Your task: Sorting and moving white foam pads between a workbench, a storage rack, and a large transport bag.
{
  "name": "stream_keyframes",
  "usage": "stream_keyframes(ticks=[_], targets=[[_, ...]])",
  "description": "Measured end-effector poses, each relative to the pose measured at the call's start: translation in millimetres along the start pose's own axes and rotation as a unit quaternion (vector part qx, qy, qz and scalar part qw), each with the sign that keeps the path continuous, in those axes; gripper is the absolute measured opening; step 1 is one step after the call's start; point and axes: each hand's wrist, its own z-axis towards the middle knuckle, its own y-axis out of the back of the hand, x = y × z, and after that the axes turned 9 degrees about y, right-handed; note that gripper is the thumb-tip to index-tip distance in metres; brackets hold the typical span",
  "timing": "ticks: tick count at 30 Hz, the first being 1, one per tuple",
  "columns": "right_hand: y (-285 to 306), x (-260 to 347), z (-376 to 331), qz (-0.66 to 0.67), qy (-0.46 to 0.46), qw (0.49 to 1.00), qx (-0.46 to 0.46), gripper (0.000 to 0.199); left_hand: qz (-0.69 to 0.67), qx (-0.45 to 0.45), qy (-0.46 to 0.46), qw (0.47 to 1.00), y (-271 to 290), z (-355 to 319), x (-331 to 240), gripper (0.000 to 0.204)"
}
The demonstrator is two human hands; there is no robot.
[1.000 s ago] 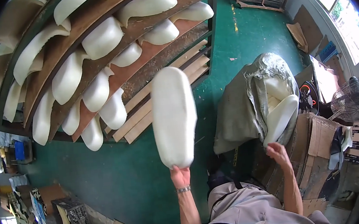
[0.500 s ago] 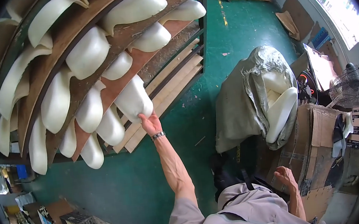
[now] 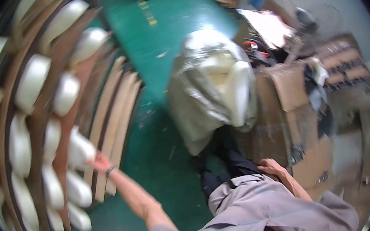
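My left hand (image 3: 99,162), with a band at its wrist, reaches out to the shelf rack. It is closed on the lower end of a white moulded foam piece (image 3: 79,148) on a lower shelf; motion blur smears the fingers. Another white foam piece (image 3: 79,188) sits just below that hand. My right hand (image 3: 271,167) hangs beside my right thigh, fingers curled in, with nothing seen in it. Ahead of my legs stands a grey woven sack (image 3: 194,100), its mouth open to the right. White foam pieces (image 3: 241,93) show inside the sack.
The shelf rack (image 3: 35,119) fills the left side, its sloping boards lined with several foam pieces. Wooden slats (image 3: 116,137) edge it beside the green floor (image 3: 150,133). Cardboard boxes (image 3: 289,90) crowd the right, near a blurred wire fan (image 3: 327,19).
The view has turned to the right, so the rack and sack sit further left. My left hand stays at the same foam piece. My right hand has come closer to my thigh.
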Motion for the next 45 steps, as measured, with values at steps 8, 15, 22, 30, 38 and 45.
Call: stream_keyframes(ticks=[8, 15, 22, 30, 38, 45], targets=[[67, -40, 80, 0.044, 0.087, 0.991, -0.096, 0.044, 0.276, -0.118, 0.181, 0.937, -81, -154, 121, 0.072], [133, -75, 234, 0.171, 0.095, 0.930, -0.312, 0.057, 0.352, -0.135, 0.498, 0.781, -162, -369, 301, 0.037], [167, -186, 346, 0.309, -0.030, 0.886, -0.344, 0.104, 0.496, 0.141, 0.564, 0.645, -262, -390, 510, 0.053], [187, -192, 385, 0.500, 0.102, 0.820, -0.260, 0.096, 0.686, 0.401, 0.296, 0.530, -282, -308, 724, 0.112], [168, -183, 311, 0.547, 0.103, 0.772, -0.306, 0.099, 0.509, 0.262, 0.488, 0.658, -371, -348, 724, 0.081], [195, -157, 178, 0.655, 0.102, 0.635, -0.397, 0.097, 0.356, 0.393, 0.541, 0.653, -475, -392, 696, 0.098]])
